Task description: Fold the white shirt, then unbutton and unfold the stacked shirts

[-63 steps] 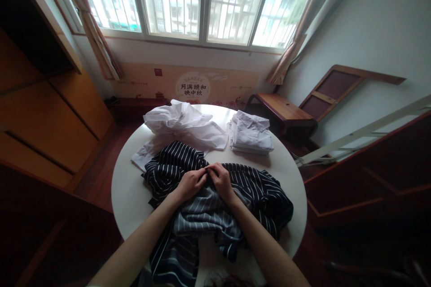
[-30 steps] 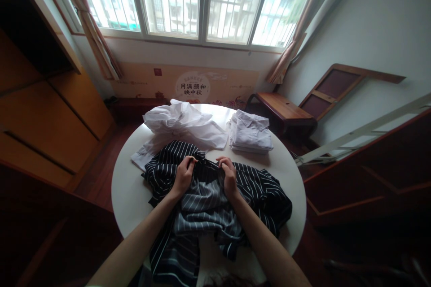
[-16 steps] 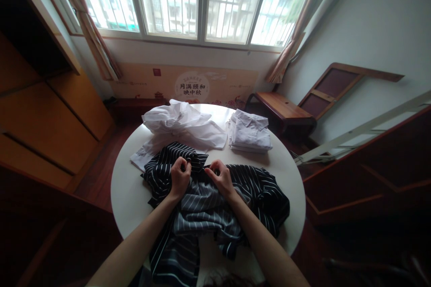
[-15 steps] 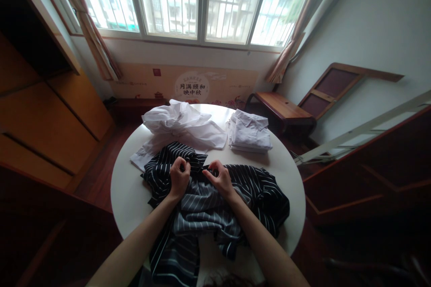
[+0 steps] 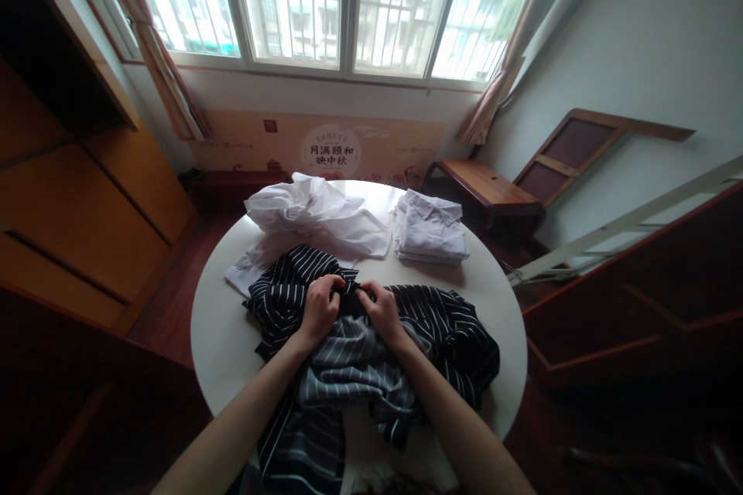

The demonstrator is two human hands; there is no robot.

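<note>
A black shirt with white stripes (image 5: 441, 325) lies crumpled across the near half of the round table, its greyer inner side showing in the middle. At its upper middle edge, my left hand (image 5: 321, 308) pinches the dark cloth between thumb and fingers. Close beside it on the right, my right hand (image 5: 380, 311) pinches the same edge, the fingertips of both hands almost meeting. The exact piece of cloth between the fingertips is too small and dark to make out.
Behind the striped shirt a loose white shirt (image 5: 313, 209) lies in a heap. To its right sits a stack of folded white shirts (image 5: 429, 224). The white round table (image 5: 217, 340) stands before a window, with a wooden bench (image 5: 487, 186) at the back right.
My left hand has moved right and turned over toward my right hand, closing the gap between them. The right hand's fingers have drawn together. The shirt has barely moved.
</note>
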